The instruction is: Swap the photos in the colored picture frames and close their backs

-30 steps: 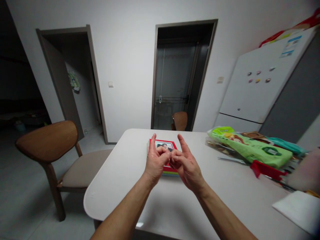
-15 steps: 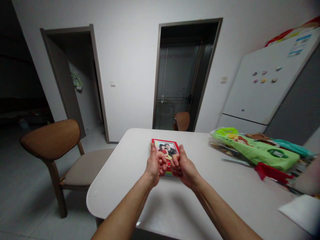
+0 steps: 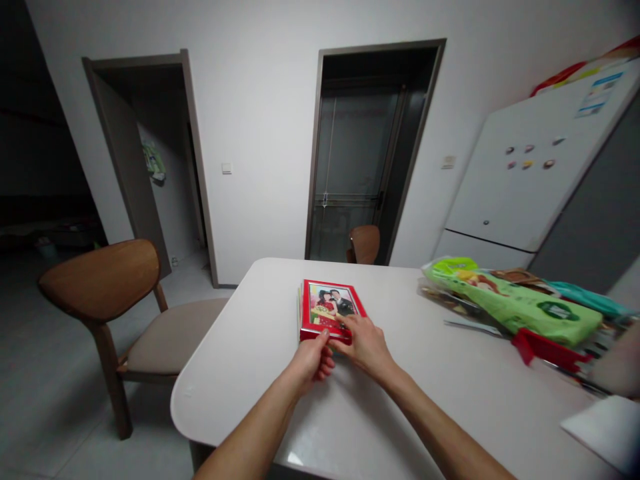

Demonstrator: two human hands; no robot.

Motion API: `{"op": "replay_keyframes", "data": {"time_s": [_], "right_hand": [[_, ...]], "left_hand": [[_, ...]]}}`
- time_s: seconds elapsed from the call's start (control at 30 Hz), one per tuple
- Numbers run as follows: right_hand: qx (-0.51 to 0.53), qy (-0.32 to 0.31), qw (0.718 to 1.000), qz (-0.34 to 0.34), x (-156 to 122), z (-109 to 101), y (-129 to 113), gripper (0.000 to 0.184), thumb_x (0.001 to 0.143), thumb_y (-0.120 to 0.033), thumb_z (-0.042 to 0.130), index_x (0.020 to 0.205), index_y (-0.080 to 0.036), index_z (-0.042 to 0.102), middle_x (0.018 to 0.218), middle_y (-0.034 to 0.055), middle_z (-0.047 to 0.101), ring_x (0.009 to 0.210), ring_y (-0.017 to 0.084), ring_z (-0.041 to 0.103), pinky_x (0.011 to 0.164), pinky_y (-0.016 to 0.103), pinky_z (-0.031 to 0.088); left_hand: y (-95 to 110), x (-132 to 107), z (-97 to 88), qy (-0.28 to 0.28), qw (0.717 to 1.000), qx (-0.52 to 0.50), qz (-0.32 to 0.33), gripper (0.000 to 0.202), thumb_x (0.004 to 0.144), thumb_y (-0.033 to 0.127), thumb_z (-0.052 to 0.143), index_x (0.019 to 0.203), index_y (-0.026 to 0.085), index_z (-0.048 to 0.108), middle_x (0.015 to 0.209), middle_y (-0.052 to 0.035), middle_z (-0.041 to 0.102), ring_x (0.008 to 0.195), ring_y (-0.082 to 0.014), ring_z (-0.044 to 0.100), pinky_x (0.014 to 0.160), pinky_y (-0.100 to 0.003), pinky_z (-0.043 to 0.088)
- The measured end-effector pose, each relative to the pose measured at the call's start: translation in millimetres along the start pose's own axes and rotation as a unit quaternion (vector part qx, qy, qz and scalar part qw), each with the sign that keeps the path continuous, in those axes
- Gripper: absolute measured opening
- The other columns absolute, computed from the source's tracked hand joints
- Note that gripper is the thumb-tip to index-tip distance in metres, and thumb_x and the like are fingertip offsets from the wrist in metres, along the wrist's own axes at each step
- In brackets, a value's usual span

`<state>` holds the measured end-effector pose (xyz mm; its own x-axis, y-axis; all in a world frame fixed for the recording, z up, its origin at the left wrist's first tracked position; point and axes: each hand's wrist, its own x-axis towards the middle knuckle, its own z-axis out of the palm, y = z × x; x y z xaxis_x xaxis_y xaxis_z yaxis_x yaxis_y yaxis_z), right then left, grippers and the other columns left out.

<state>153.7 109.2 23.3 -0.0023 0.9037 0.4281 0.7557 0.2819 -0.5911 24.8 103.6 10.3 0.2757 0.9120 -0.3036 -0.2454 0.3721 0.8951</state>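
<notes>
A red picture frame [image 3: 309, 313] with a picture of a couple lies on the white table [image 3: 260, 313]; pale and greenish edges show along its left side. My left hand [image 3: 313, 360] is at the frame's front edge, its thumb on the edge and its fingers curled below. My right hand [image 3: 367, 343] covers the front right corner, with fingertips bent over the top face and the thumb near the front edge. Both hands meet closely at this edge, and part of the grip is hidden.
To the right lie a green packet [image 3: 540, 307], a red object [image 3: 550, 350], a pale flat strip [image 3: 473, 327] and a white sheet [image 3: 605, 427]. A wooden chair [image 3: 105, 280] stands left of the table, another chair [image 3: 365, 243] behind it. A white fridge [image 3: 530, 193] is at the back right.
Both hands have turned from thumbs-up at the frame's sides and come together at its front edge. More of the red frame now shows. My right fingers have moved onto its top.
</notes>
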Motion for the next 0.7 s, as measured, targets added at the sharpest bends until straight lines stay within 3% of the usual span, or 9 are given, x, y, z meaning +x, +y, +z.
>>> {"op": "replay_keyframes", "data": {"time_s": [0.13,0.27,0.37,0.47,0.53,0.6,0.7], "right_hand": [[-0.074,-0.043,0.996,-0.034,-14,1,6,0.028,0.056,-0.013,0.058,0.083,-0.020,0.062,0.082,0.0063,0.057,0.084,0.023,0.047,0.075,0.037,0.032],[-0.059,-0.081,0.993,-0.056,-33,-14,-1,0.031,0.060,-0.021,0.057,0.091,-0.023,0.060,0.092,0.0057,0.057,0.089,0.021,0.049,0.079,0.035,0.035],[0.065,-0.036,0.997,0.011,-45,-36,-5,0.043,0.067,-0.038,0.051,0.106,-0.020,0.053,0.110,0.0084,0.052,0.101,0.023,0.046,0.086,0.038,0.035],[0.238,0.031,0.960,0.144,-58,-55,-10,0.056,0.070,-0.048,0.044,0.119,-0.022,0.040,0.121,0.0083,0.045,0.108,0.023,0.043,0.088,0.038,0.037],[0.351,0.065,0.910,0.212,-71,-64,-15,0.059,0.071,-0.051,0.043,0.123,-0.026,0.033,0.125,0.0064,0.041,0.111,0.023,0.041,0.084,0.038,0.041],[0.441,0.093,0.857,0.250,-87,-70,-18,0.061,0.070,-0.052,0.043,0.125,-0.030,0.028,0.125,0.0044,0.042,0.110,0.023,0.043,0.080,0.038,0.044],[0.503,0.110,0.803,0.301,-114,-77,-17,0.065,0.069,-0.051,0.045,0.127,-0.031,0.024,0.116,0.0044,0.053,0.099,0.024,0.052,0.076,0.038,0.047]], "left_hand": [[-19,9,1.1,0.011,0.998,-0.036,0.046,0.047,0.063,0.055,0.054,0.077,0.010,0.056,0.061,-0.0054,0.061,0.048,-0.0114,0.055,0.043,-0.020,0.040],[-25,-3,12.1,0.030,0.990,-0.047,0.133,0.046,0.068,0.049,0.052,0.097,0.012,0.052,0.088,-0.0083,0.063,0.075,-0.0182,0.060,0.061,-0.026,0.046],[-24,-29,22.7,0.038,0.982,-0.020,0.185,0.039,0.069,0.042,0.054,0.093,0.011,0.056,0.088,-0.0077,0.064,0.081,-0.0209,0.058,0.069,-0.027,0.045],[-21,-64,33.8,0.032,0.964,0.082,0.252,0.025,0.072,0.032,0.052,0.087,0.014,0.060,0.082,-0.0052,0.065,0.078,-0.0196,0.058,0.072,-0.026,0.045],[-21,-84,40.4,0.012,0.902,0.244,0.355,0.023,0.074,0.025,0.047,0.092,0.016,0.058,0.083,-0.0044,0.065,0.077,-0.0182,0.059,0.070,-0.026,0.046],[-27,-98,45.9,-0.006,0.786,0.372,0.493,0.030,0.074,0.022,0.043,0.101,0.014,0.053,0.087,-0.0072,0.065,0.077,-0.0186,0.060,0.068,-0.027,0.049],[-47,-104,51.9,0.031,0.607,0.433,0.666,0.030,0.075,0.021,0.040,0.101,0.011,0.052,0.085,-0.0082,0.067,0.074,-0.0166,0.063,0.061,-0.023,0.052]]}}
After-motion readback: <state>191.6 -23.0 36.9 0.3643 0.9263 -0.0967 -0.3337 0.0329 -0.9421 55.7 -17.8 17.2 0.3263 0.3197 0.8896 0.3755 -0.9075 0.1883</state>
